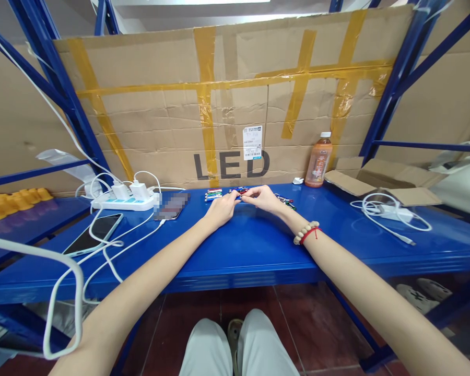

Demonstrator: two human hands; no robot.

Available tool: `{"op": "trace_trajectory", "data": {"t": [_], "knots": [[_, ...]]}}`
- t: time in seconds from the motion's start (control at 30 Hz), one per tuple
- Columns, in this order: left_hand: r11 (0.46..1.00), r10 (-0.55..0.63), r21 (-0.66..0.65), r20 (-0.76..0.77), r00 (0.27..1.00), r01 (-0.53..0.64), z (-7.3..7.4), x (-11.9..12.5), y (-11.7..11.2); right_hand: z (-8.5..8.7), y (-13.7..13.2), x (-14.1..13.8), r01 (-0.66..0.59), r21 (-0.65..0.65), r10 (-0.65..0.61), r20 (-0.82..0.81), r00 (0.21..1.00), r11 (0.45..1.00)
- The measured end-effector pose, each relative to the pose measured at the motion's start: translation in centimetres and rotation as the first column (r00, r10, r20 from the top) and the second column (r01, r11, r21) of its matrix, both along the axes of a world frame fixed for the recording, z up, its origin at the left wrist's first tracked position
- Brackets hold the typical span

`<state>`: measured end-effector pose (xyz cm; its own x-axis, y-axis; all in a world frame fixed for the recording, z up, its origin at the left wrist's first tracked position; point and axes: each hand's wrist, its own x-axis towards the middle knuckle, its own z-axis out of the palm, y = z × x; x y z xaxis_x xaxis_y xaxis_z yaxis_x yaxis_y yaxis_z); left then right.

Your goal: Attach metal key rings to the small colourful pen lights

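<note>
Left hand (220,210): fingers curled, tips closed on the left end of a small piece (241,197). Right hand (265,199): likewise curled, tips closed on the right end, bead bracelet (306,233) at the wrist. The piece sits between the two hands, just above the shelf (235,250), far back at its middle with both arms stretched out to it. I count neither hand nearer, since each holds one end. Its long axis runs left to right, along the shelf's front edge. It is too small for me to tell which end is the head or which way it points. Just behind the left hand is a row of sticks (213,195), green and blue, side by side, long axes also left to right. Just beyond the right hand are more sticks (286,202), loosely heaped. Further left I list a power strip (121,201) with chargers and a phone (96,233) on its cable. Further right are a bottle (318,161), upright against the cardboard (235,104), an open box (379,180), and a coiled white cable (391,214).
</note>
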<state>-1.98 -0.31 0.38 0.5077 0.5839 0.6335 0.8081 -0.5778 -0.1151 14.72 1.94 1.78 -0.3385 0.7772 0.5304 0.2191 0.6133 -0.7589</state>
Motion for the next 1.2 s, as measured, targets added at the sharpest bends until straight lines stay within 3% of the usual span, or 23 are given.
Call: {"op": "trace_trajectory", "data": {"t": [0.5,0.77,1.1,1.2], "knots": [[0.994,0.078,0.077,-0.052,0.996,-0.074,0.1,0.1,-0.1,0.3,-0.7,-0.2,0.088,-0.164,-0.085,0.027,0.996,0.983],[0.995,0.03,0.094,-0.054,0.998,-0.025,0.0,0.2,0.4,0.4,-0.5,-0.2,0.106,-0.26,-0.106,0.014,0.994,0.96],[0.998,0.053,-0.039,0.162,0.985,-0.047,0.2,0.4,0.2,0.0,0.3,0.1,0.015,-0.129,-0.019,-0.034,0.999,0.992],[0.996,0.07,-0.059,0.158,0.985,-0.061,0.2,0.3,0.1,0.2,0.2,0.1,-0.006,-0.109,-0.001,-0.059,0.998,0.994]]}}
